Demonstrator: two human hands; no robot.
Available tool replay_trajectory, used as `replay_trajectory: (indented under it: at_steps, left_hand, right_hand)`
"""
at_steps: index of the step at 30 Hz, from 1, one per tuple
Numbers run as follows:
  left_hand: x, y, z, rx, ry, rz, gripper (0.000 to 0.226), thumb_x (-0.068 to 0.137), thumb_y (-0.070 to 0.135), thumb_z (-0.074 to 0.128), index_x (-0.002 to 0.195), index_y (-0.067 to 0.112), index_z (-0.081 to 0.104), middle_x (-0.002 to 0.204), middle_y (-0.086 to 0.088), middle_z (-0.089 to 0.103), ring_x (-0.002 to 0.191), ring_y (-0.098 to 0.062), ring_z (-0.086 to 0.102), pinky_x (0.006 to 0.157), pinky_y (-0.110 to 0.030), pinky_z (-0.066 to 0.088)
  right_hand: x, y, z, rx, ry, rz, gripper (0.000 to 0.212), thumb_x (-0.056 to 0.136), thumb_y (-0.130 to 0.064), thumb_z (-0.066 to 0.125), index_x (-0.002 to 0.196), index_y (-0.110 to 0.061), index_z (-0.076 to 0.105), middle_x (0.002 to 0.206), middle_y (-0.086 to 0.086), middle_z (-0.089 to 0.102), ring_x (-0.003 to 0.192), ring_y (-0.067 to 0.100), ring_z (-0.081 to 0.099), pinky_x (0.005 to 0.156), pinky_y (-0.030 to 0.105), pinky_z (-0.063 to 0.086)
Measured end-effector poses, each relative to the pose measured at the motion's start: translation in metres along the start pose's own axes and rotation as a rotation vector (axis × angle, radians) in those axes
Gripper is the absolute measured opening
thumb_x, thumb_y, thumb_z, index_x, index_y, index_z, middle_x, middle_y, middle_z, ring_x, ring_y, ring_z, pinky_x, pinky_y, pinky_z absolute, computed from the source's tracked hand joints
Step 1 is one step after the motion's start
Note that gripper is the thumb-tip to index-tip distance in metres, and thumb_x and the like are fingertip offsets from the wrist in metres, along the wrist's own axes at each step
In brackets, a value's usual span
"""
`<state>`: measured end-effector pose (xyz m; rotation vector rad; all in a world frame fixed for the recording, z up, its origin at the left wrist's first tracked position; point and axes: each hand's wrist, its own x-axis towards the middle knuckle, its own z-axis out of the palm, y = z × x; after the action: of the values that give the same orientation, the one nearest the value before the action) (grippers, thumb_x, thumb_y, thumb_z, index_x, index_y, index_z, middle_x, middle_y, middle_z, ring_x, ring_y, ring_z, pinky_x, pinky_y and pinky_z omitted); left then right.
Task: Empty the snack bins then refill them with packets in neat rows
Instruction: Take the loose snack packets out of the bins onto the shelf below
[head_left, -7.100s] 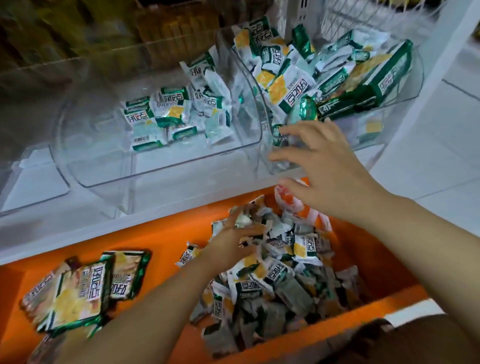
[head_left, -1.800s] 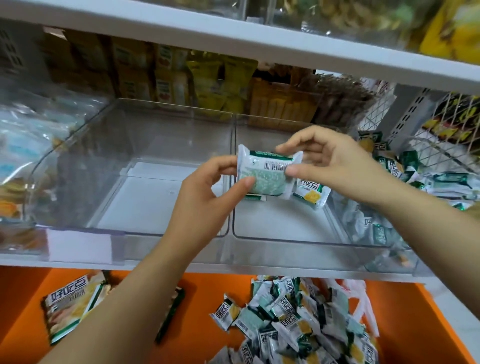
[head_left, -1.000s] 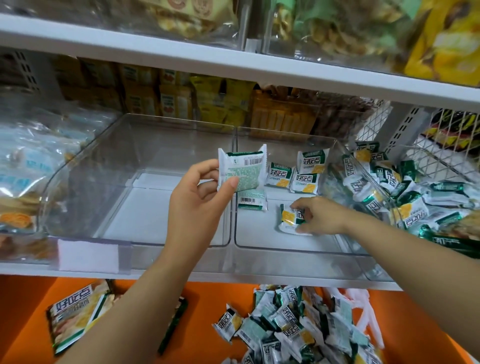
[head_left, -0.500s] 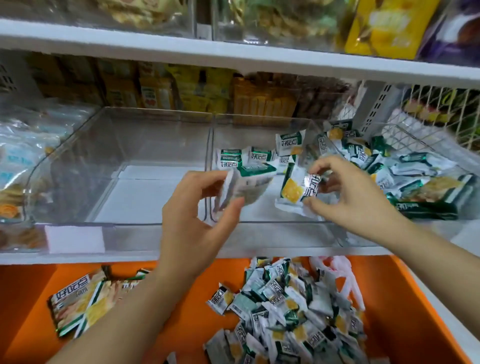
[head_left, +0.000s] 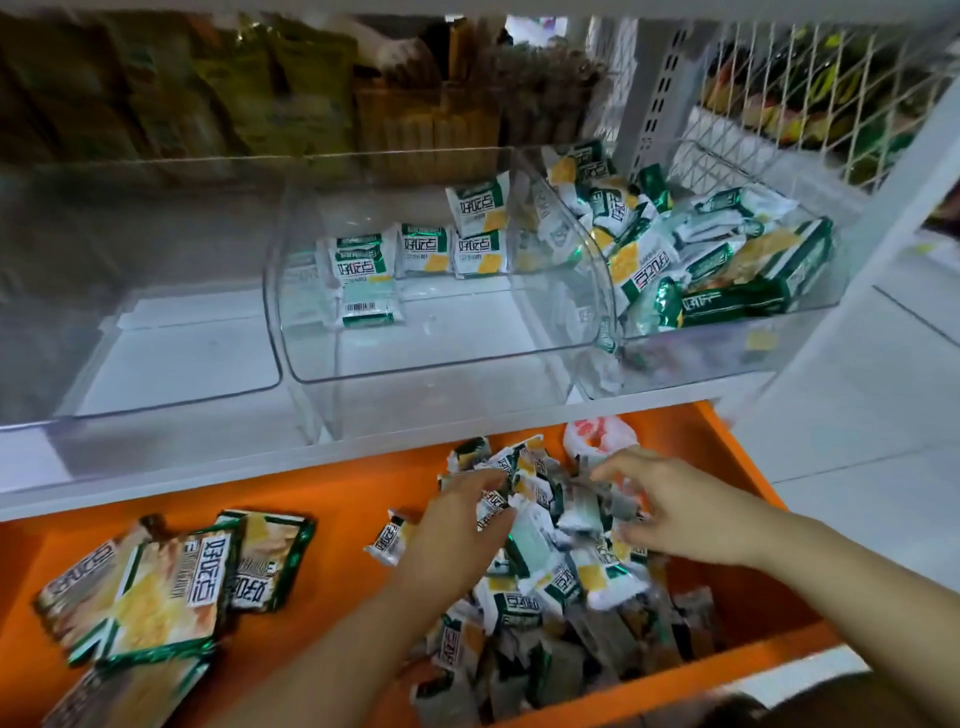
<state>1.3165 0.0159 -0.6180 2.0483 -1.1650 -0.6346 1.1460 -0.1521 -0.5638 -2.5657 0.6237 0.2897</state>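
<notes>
Both my hands are down in the pile of small green-and-white snack packets (head_left: 550, 577) on the orange tray (head_left: 337, 483). My left hand (head_left: 452, 540) curls its fingers and thumb round one small packet (head_left: 493, 505) at the top of the pile. My right hand (head_left: 680, 514) lies over the pile with fingers spread, touching packets. Above, the middle clear bin (head_left: 415, 371) holds several packets in a row (head_left: 426, 249) at its back, one lying in front. The left clear bin (head_left: 171, 387) holds nothing. The right clear bin (head_left: 779, 332) is heaped with packets.
Larger green-edged snack bags (head_left: 156, 587) lie at the tray's left. A red-and-white plastic wrapper (head_left: 600, 434) sits behind the pile. The white shelf edge (head_left: 208, 470) runs between bins and tray. A wire mesh basket (head_left: 810, 93) stands at the upper right.
Both hands have dropped from the middle bin to the pile on the orange tray. The packets they held lie in the bin. My view has tilted downward.
</notes>
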Motion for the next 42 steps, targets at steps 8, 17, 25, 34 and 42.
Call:
replay_trajectory:
  at_steps: [8,17,25,34,42]
  left_hand:
    - [-0.007,0.049,-0.116,0.156,0.409,0.655,0.021,0.091,0.018,0.050,0.105,0.015,0.066,0.099,0.012,0.059,0.091,-0.002,0.059,0.083,-0.011,0.045]
    - [0.045,0.019,-0.205,0.273,0.740,0.405,0.022,0.090,0.012,0.054,0.108,0.012,0.066,0.100,0.006,0.060,0.096,-0.009,0.053,0.084,-0.013,0.036]
    - [0.056,0.002,-0.212,-0.082,0.699,0.323,0.026,0.094,0.012,0.057,0.106,0.035,0.056,0.102,0.027,0.052,0.100,0.005,0.054,0.091,-0.020,0.048]
    - [0.054,0.000,-0.213,-0.242,0.618,0.234,0.020,0.093,0.024,0.056,0.106,0.039,0.058,0.107,0.023,0.058,0.104,0.007,0.053,0.091,-0.015,0.045]
    - [0.052,0.001,-0.214,-0.247,0.591,0.224,0.023,0.092,0.026,0.055,0.097,0.049,0.054,0.103,0.027,0.057,0.103,0.012,0.051,0.086,-0.005,0.042]
  right_hand:
    - [0.019,-0.086,-0.084,0.291,0.407,-0.242,0.024,0.083,-0.009,0.069,0.098,-0.028,0.065,0.095,-0.016,0.067,0.084,0.003,0.062,0.078,0.015,0.050]
    - [0.147,-0.147,-0.112,-0.001,0.395,-0.360,0.028,0.085,-0.014,0.067,0.112,-0.013,0.063,0.103,-0.002,0.063,0.086,0.010,0.056,0.069,0.011,0.043]
    - [0.246,-0.145,-0.092,-0.378,0.209,-0.249,0.060,0.078,-0.030,0.075,0.133,-0.019,0.052,0.133,0.006,0.048,0.125,0.024,0.045,0.100,0.032,0.039]
    - [0.279,-0.146,-0.089,-0.312,0.247,-0.163,0.049,0.071,-0.039,0.076,0.114,-0.023,0.059,0.102,-0.005,0.065,0.094,0.020,0.061,0.078,0.029,0.049]
    - [0.289,-0.149,-0.107,-0.383,0.428,-0.238,0.033,0.083,-0.034,0.067,0.112,-0.021,0.058,0.110,0.001,0.055,0.101,0.020,0.053,0.079,0.033,0.047]
